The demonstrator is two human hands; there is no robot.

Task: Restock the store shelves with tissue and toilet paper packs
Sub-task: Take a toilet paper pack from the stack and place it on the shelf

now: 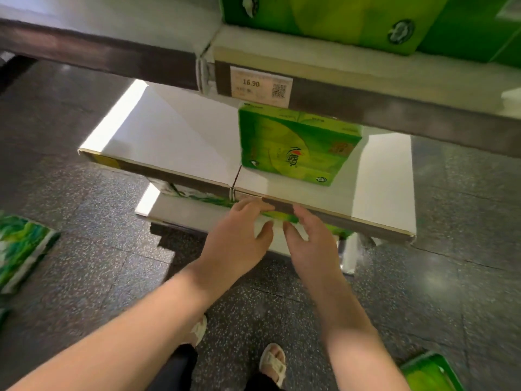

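A green tissue pack (pixel 296 145) stands on the middle white shelf (pixel 174 142), just right of the shelf seam. Below that shelf's front edge, my left hand (pixel 239 235) and my right hand (pixel 307 241) reach side by side toward the bottom shelf (pixel 183 214). Their fingers are spread and fairly straight, touching a green and white pack (pixel 277 221) that lies there, mostly hidden under the middle shelf. More green packs (pixel 332 18) fill the top shelf.
A price tag reading 16.90 (pixel 260 84) hangs on the upper shelf rail. A green pack (pixel 19 249) lies on the dark speckled floor at left, another (pixel 428 373) at bottom right. My sandalled feet (pixel 272 362) stand close to the shelving.
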